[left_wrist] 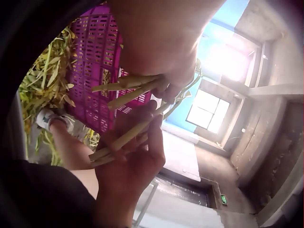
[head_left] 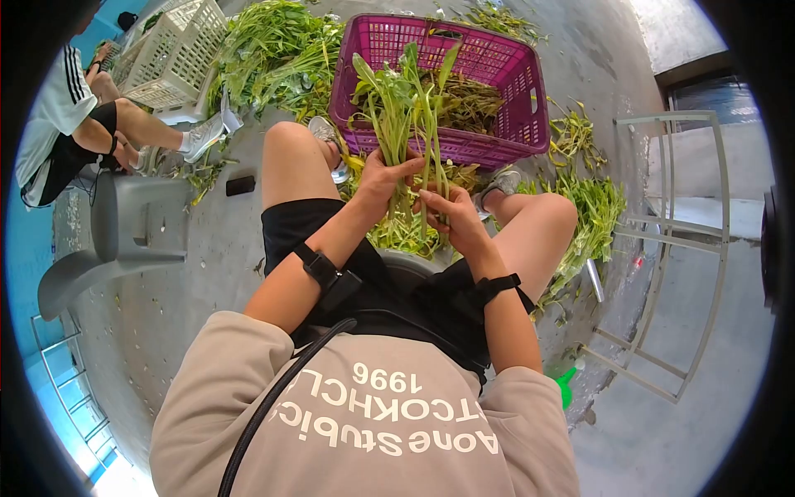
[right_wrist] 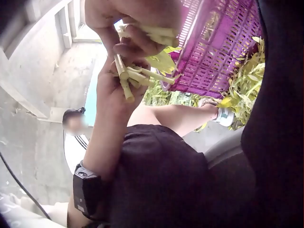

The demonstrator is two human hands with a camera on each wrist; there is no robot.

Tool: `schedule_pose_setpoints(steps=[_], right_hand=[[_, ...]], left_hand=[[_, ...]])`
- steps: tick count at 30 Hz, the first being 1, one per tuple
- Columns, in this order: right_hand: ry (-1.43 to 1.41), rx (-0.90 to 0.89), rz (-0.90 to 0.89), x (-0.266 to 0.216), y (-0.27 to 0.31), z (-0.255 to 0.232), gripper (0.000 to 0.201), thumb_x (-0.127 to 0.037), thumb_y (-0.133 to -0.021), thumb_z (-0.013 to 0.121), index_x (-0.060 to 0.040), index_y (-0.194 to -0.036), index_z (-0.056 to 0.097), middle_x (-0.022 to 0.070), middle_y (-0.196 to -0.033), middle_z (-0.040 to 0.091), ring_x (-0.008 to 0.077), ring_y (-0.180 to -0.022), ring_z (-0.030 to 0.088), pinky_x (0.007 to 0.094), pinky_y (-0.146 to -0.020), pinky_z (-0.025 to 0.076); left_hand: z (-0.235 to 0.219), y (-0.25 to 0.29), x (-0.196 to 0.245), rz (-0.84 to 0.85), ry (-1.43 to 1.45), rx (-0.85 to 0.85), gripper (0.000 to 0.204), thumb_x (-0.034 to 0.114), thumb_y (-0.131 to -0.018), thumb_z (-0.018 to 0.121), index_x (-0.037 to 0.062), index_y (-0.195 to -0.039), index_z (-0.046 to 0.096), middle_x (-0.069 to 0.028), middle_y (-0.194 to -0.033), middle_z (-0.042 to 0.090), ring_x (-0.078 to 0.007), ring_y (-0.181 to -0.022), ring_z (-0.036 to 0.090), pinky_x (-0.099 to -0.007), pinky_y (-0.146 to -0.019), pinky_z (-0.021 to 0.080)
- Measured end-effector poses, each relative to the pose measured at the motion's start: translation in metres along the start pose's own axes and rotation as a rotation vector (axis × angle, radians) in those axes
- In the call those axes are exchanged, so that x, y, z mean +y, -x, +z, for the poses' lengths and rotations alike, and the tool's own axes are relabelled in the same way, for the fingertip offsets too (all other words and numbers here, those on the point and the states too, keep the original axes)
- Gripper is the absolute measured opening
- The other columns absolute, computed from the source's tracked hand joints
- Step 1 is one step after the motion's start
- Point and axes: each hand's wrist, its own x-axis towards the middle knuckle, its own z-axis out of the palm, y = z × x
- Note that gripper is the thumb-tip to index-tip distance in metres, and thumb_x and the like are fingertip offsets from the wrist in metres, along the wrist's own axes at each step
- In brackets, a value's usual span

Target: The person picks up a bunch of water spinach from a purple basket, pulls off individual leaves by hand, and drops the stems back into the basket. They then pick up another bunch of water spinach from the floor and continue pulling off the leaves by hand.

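My left hand grips a bunch of leafy green stems, their leaves pointing away from me and cut ends toward my lap. Beside it on the right, my right hand pinches a few thinner stems between thumb and fingers. The two hands are close together in front of the purple crate. In the left wrist view, stem ends cross the fingers of my right hand. The right wrist view shows pale stem ends sticking out of my left hand.
Brownish stalks lie inside the crate. Piles of greens are on the floor behind left and at right. A grey chair, white crates and a seated person are at left; a metal frame stands at right.
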Motion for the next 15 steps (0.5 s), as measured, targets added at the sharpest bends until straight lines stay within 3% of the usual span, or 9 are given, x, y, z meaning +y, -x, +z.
schedule_pose_setpoints(steps=[15], right_hand=[[0.119,0.077,-0.024,0.005,-0.005,-0.004,0.020,-0.023,-0.094,0.069,-0.0052,-0.101,0.063,-0.0005,-0.075,0.063,0.0022,-0.053,0.046,0.0184,-0.045,0.028]], left_hand=[[-0.004,-0.005,-0.017,0.106,0.075,0.073,0.018,0.002,-0.082,0.076,0.0067,-0.091,0.061,-0.0012,-0.082,0.063,-0.0110,-0.069,0.057,-0.0270,-0.064,0.046]])
